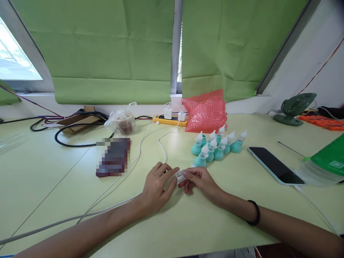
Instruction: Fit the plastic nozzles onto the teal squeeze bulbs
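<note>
In the head view, the right hand (199,181) pinches a small clear plastic piece (181,177) between thumb and fingers, just above the pale yellow-green tabletop (150,229). The left hand (159,184) meets it from the other side, thumb and index finger narrowly apart at the piece's left end; whether they grip it cannot be told. Beyond the right hand stands a cluster of teal squeeze bulbs (218,154), most with clear pointed tips, in front of a pink bubble-wrap pouch (206,113). A smartphone (274,165) lies to their right, and a yellow power strip (174,122) sits behind the hands, holding white chargers (168,113)
</note>
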Action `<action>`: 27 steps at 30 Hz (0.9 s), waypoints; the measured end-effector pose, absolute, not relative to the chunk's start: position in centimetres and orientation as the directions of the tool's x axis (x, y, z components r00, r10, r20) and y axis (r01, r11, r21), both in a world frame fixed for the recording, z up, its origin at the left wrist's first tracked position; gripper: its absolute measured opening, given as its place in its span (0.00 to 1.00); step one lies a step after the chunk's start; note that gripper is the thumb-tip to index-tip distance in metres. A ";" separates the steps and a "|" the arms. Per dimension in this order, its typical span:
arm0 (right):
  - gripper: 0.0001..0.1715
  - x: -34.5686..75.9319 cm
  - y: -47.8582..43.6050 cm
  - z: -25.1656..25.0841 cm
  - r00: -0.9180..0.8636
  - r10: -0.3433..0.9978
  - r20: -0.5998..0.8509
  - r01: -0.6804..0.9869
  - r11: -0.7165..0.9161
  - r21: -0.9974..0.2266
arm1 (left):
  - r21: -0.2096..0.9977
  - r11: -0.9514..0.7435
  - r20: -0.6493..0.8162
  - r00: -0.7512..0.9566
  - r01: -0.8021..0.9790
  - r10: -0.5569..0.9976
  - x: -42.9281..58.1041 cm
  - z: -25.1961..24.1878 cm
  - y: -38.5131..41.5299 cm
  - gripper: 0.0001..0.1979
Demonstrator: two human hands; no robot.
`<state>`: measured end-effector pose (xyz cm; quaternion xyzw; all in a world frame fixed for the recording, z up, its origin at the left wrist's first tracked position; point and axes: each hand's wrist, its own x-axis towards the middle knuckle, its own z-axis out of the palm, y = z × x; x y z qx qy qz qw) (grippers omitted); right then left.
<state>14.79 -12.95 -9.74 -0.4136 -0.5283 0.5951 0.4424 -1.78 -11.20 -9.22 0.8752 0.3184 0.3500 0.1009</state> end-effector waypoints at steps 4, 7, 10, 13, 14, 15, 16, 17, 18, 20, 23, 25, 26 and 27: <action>0.20 14.8 -12.9 -9.9 -0.273 0.962 -0.005 -0.101 -0.034 -0.994 | 0.382 -0.761 0.525 0.555 0.524 0.646 -1.7 -9.2 -11.3 0.14; 0.21 14.8 -12.8 -10.1 -0.279 0.960 0.005 -0.099 -0.024 -0.995 | 0.383 -0.752 0.516 0.551 0.536 0.656 -1.7 -9.1 -11.3 0.14; 0.20 14.8 -12.7 -10.2 -0.275 0.961 0.008 -0.100 -0.020 -0.995 | 0.388 -0.748 0.505 0.554 0.539 0.662 -1.7 -9.0 -11.3 0.14; 0.20 14.8 -12.7 -10.2 -0.279 0.960 0.016 -0.104 -0.014 -0.995 | 0.390 -0.738 0.490 0.554 0.551 0.673 -1.8 -8.9 -11.4 0.14; 0.19 14.8 -12.7 -10.2 -0.282 0.959 0.016 -0.103 -0.013 -0.995 | 0.391 -0.734 0.485 0.553 0.556 0.677 -1.8 -8.8 -11.4 0.14; 0.19 14.8 -12.7 -10.2 -0.282 0.959 0.016 -0.103 -0.013 -0.995 | 0.391 -0.731 0.482 0.553 0.558 0.680 -1.8 -8.8 -11.4 0.14; 0.19 14.8 -12.7 -10.2 -0.282 0.959 0.014 -0.102 -0.015 -0.995 | 0.391 -0.731 0.480 0.554 0.559 0.680 -1.8 -8.8 -11.4 0.14; 0.20 14.8 -12.7 -10.2 -0.281 0.960 0.011 -0.100 -0.018 -0.995 | 0.391 -0.732 0.480 0.554 0.558 0.680 -1.8 -8.8 -11.4 0.14; 0.20 14.8 -12.7 -10.1 -0.280 0.960 0.007 -0.097 -0.021 -0.995 | 0.392 -0.733 0.480 0.555 0.556 0.679 -1.7 -8.8 -11.4 0.14; 0.20 14.7 -12.8 -10.1 -0.280 0.960 0.000 -0.091 -0.027 -0.995 | 0.394 -0.737 0.485 0.556 0.550 0.675 -1.7 -8.8 -11.4 0.14; 0.20 14.6 -12.8 -10.0 -0.287 0.958 -0.003 -0.088 -0.029 -0.996 | 0.396 -0.743 0.492 0.559 0.540 0.668 -1.7 -8.9 -11.4 0.14; 0.20 14.7 -12.7 -10.1 -0.290 0.957 -0.001 -0.093 -0.029 -0.995 | 0.398 -0.747 0.497 0.560 0.532 0.663 -1.7 -8.9 -11.4 0.14; 0.20 14.7 -12.7 -10.2 -0.289 0.957 -0.001 -0.095 -0.030 -0.995 | 0.400 -0.751 0.500 0.562 0.525 0.659 -1.7 -8.9 -11.3 0.14; 0.20 14.8 -12.7 -10.2 -0.287 0.958 -0.001 -0.097 -0.031 -0.995 | 0.403 -0.756 0.505 0.564 0.516 0.654 -1.7 -8.9 -11.3 0.14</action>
